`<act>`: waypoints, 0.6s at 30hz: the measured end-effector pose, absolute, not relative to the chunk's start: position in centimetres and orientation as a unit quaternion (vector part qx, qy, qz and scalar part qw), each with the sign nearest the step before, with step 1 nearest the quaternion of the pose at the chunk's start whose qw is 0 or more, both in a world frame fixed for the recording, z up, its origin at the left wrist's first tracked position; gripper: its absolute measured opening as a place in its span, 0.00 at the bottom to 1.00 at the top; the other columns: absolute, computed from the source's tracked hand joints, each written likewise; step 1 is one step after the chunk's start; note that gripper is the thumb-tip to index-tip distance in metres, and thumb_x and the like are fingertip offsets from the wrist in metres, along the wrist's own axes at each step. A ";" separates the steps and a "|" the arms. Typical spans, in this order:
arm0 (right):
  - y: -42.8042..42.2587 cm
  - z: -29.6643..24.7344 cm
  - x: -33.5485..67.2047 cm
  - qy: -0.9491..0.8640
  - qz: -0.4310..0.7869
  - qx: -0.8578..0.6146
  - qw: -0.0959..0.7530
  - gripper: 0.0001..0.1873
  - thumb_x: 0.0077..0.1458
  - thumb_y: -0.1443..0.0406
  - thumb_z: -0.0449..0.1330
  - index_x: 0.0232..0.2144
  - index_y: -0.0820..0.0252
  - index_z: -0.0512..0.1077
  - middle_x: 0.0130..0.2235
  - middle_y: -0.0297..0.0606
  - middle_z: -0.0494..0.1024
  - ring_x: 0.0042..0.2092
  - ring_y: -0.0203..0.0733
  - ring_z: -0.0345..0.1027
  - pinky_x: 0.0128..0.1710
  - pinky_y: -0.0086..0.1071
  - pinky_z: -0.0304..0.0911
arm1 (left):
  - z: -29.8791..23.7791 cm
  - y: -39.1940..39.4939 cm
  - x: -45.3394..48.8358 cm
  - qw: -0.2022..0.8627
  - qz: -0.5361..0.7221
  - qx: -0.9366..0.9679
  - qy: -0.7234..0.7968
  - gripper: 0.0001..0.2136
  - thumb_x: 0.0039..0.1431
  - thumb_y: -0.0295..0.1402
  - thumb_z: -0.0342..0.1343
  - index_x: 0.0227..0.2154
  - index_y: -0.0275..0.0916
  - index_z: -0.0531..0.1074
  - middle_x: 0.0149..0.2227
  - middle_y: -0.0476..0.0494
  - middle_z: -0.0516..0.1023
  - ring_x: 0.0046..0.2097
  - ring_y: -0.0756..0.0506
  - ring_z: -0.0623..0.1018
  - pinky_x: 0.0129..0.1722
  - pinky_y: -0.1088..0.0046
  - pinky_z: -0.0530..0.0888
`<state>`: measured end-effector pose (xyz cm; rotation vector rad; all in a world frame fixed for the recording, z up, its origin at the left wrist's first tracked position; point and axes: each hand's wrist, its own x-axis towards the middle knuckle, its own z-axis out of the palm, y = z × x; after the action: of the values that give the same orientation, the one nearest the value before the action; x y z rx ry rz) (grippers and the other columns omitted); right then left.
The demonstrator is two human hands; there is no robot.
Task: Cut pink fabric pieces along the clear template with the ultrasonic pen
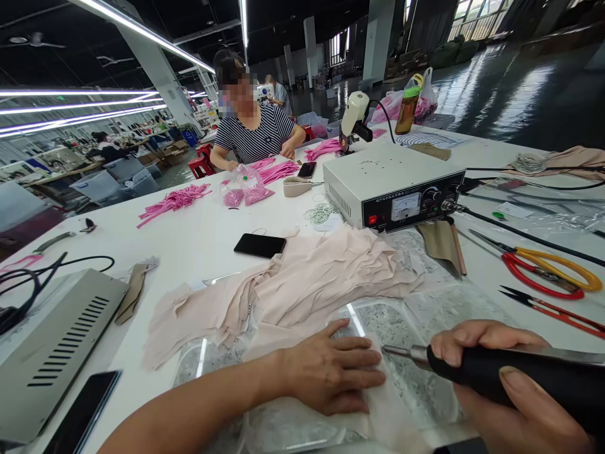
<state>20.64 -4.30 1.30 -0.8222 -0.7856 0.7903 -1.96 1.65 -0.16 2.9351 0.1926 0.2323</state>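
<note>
Fabric [373, 403] is lying thin, limp under your flattened, empty left hand [331, 372]; your right hand [501, 378] is clenching the stiff cutting wand [520, 372].

The right hand [501, 384] and the black tool [520, 372] it grips run off the lower right edge, so the tool's back end is unseen. A grey metal box [51, 340] and a dark phone [80, 416] are cut off at lower left. The meter markings on the white machine [392, 183] are too small to read.

Garment workshop: fabric pieces [302, 277], scissors [548, 268].
</note>
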 end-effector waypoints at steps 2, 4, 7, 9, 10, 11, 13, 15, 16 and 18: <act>-4.5 1.2 20.7 -0.374 0.367 -0.377 0.764 0.11 0.48 0.57 0.67 0.30 0.54 0.70 0.28 0.37 0.66 0.25 0.44 0.63 0.23 0.42 0.67 | -0.1 1.7 -1.9 0.094 0.082 0.990 0.062 0.19 0.70 0.44 0.43 0.52 0.37 0.69 0.56 0.43 0.72 0.61 0.43 0.67 0.68 0.56 0.39; -4.5 1.0 20.7 -0.375 0.373 -0.380 0.758 0.11 0.47 0.57 0.67 0.29 0.54 0.70 0.28 0.38 0.66 0.24 0.44 0.63 0.22 0.43 0.68 | 0.0 1.7 -1.9 0.094 0.083 0.990 0.059 0.19 0.70 0.44 0.43 0.52 0.37 0.69 0.56 0.43 0.73 0.61 0.44 0.67 0.68 0.56 0.39; -4.4 1.1 20.6 -0.375 0.374 -0.388 0.754 0.11 0.47 0.57 0.67 0.28 0.53 0.70 0.27 0.38 0.66 0.24 0.45 0.63 0.22 0.44 0.68 | 0.1 1.7 -1.9 0.095 0.082 0.990 0.057 0.19 0.69 0.44 0.44 0.52 0.37 0.68 0.56 0.43 0.72 0.61 0.44 0.67 0.68 0.56 0.39; -4.4 1.4 20.5 -0.376 0.374 -0.392 0.752 0.11 0.46 0.56 0.66 0.27 0.54 0.70 0.27 0.38 0.65 0.23 0.45 0.63 0.21 0.44 0.68 | 0.0 1.7 -1.8 0.095 0.084 0.990 0.057 0.19 0.69 0.44 0.44 0.52 0.37 0.68 0.56 0.43 0.73 0.61 0.43 0.67 0.68 0.55 0.39; -4.4 1.6 20.4 -0.375 0.376 -0.395 0.750 0.12 0.46 0.56 0.67 0.26 0.54 0.69 0.26 0.38 0.65 0.23 0.45 0.62 0.21 0.44 0.68 | 0.0 1.7 -1.8 0.095 0.086 0.990 0.057 0.19 0.69 0.44 0.44 0.52 0.37 0.68 0.56 0.43 0.73 0.61 0.43 0.67 0.68 0.55 0.39; -4.3 1.8 20.4 -0.370 0.379 -0.399 0.748 0.13 0.45 0.55 0.67 0.25 0.54 0.69 0.26 0.38 0.65 0.23 0.45 0.62 0.21 0.44 0.67 | 0.0 1.7 -1.8 0.096 0.086 0.990 0.058 0.19 0.69 0.44 0.44 0.52 0.37 0.68 0.56 0.43 0.73 0.61 0.43 0.67 0.68 0.55 0.39; -4.3 2.3 20.3 -0.364 0.382 -0.408 0.745 0.15 0.44 0.54 0.69 0.24 0.55 0.69 0.25 0.38 0.65 0.23 0.45 0.62 0.20 0.44 0.67 | -0.1 1.7 -1.9 0.100 0.083 0.990 0.060 0.19 0.69 0.44 0.44 0.52 0.37 0.68 0.56 0.43 0.73 0.62 0.44 0.66 0.68 0.56 0.39; -4.2 2.6 20.2 -0.374 0.373 -0.409 0.744 0.17 0.43 0.53 0.70 0.23 0.55 0.69 0.25 0.38 0.65 0.22 0.44 0.62 0.20 0.44 0.67 | -0.2 1.7 -1.9 0.105 0.077 0.990 0.062 0.19 0.69 0.45 0.44 0.53 0.38 0.68 0.56 0.43 0.72 0.62 0.44 0.66 0.69 0.56 0.40; -4.1 2.6 20.1 -0.384 0.367 -0.406 0.743 0.17 0.44 0.53 0.70 0.23 0.54 0.69 0.24 0.38 0.65 0.22 0.44 0.62 0.20 0.44 0.67 | -0.2 1.7 -1.9 0.107 0.075 0.989 0.063 0.19 0.69 0.45 0.45 0.53 0.38 0.68 0.57 0.43 0.72 0.62 0.44 0.66 0.69 0.56 0.40; -4.0 2.7 20.1 -0.396 0.361 -0.402 0.742 0.16 0.44 0.53 0.71 0.23 0.54 0.70 0.24 0.38 0.66 0.21 0.44 0.62 0.20 0.43 0.67 | -0.3 1.7 -1.9 0.110 0.074 0.989 0.065 0.19 0.69 0.45 0.46 0.53 0.38 0.68 0.57 0.42 0.72 0.63 0.43 0.66 0.69 0.56 0.41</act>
<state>20.05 -3.99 2.68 -0.8819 -0.8686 0.7922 -1.95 1.67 -0.29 2.9072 0.1910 0.2173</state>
